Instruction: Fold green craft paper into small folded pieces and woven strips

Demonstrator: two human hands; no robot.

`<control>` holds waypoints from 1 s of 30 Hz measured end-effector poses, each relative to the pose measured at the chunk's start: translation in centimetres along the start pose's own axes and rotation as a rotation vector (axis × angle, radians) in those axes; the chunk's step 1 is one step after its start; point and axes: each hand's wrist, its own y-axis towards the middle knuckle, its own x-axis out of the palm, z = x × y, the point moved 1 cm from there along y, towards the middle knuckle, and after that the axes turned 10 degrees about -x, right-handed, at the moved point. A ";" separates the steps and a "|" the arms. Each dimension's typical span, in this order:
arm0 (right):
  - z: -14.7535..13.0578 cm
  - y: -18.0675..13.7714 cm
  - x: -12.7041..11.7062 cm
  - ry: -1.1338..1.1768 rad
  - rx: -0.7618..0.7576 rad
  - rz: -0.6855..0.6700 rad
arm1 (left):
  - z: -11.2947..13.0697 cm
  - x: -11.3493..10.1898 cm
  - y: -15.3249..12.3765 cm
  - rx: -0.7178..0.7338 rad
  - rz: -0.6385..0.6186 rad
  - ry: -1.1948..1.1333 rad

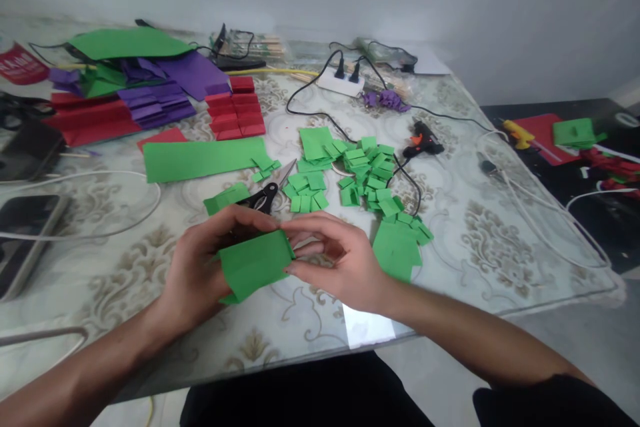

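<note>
A folded piece of green paper [257, 263] is held between my two hands above the near side of the table. My left hand [200, 260] wraps round its left end, the fingers partly hidden behind the sheet. At its right edge, the thumb and fingers of my right hand [340, 253] pinch the fold. Just beyond my hands, black-handled scissors [266, 196] lie with their blades pointing away to the right. Small cut green paper pieces [370, 170] are heaped past my right hand, and a long green strip [205, 159] lies beyond my left.
Folded red paper [235, 110] and purple paper [157, 103] lie at the back left. A white power strip [341, 82] feeds black cables across the table. A black glue gun [423, 140] rests right of the green heap. At the left edge is a phone [30, 240].
</note>
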 end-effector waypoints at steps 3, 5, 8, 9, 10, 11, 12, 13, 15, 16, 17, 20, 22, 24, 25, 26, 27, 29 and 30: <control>0.0 0.1 -0.1 0.012 0.035 -0.003 | 0.2 0.0 0.1 0.028 0.046 0.074; -0.2 0.2 -0.2 0.018 0.054 0.003 | 0.0 0.0 0.1 0.067 0.101 0.158; -0.3 0.0 0.0 -0.011 0.070 0.003 | -0.2 0.2 0.1 0.090 0.132 0.200; -0.4 0.0 0.2 -0.043 0.071 -0.003 | -0.3 0.3 0.1 0.086 0.140 0.200; -0.4 -0.1 0.3 -0.092 0.071 -0.009 | -0.3 0.4 0.1 0.080 0.150 0.201; -0.4 -0.2 0.5 -0.152 0.068 -0.013 | -0.3 0.5 0.1 0.076 0.165 0.206; -0.4 -0.3 0.7 -0.221 0.062 -0.013 | -0.3 0.7 0.1 0.076 0.183 0.214; -0.4 -0.3 1.0 -0.291 0.055 -0.008 | -0.3 0.8 0.1 0.083 0.198 0.231; -0.5 -0.3 1.3 -0.405 0.027 0.005 | -0.3 1.1 0.1 0.107 0.224 0.284; -0.6 -0.3 1.5 -0.446 0.004 0.010 | -0.2 1.2 0.0 0.122 0.233 0.311; -0.7 -0.2 1.6 -0.480 -0.025 0.011 | -0.2 1.2 0.0 0.137 0.236 0.329; -0.8 -0.1 1.9 -0.540 -0.100 0.001 | -0.2 1.4 -0.2 0.187 0.216 0.350; -0.9 0.0 2.0 -0.557 -0.119 0.005 | -0.2 1.5 -0.3 0.212 0.206 0.369; -0.8 -0.1 1.9 -0.566 -0.125 0.018 | -0.4 1.6 -0.4 0.216 0.220 0.403; -0.8 -0.2 1.9 -0.570 -0.126 0.026 | -0.5 1.6 -0.4 0.210 0.229 0.415; -0.8 -0.2 1.8 -0.575 -0.123 0.034 | -0.7 1.7 -0.4 0.201 0.234 0.422; -0.7 -0.3 1.7 -0.577 -0.118 0.045 | -0.8 1.7 -0.4 0.193 0.234 0.425; -0.4 -0.4 1.5 -0.563 -0.106 0.063 | -0.9 1.7 -0.4 0.181 0.234 0.423; -0.3 -0.4 1.4 -0.546 -0.101 0.071 | -0.9 1.7 -0.4 0.177 0.230 0.423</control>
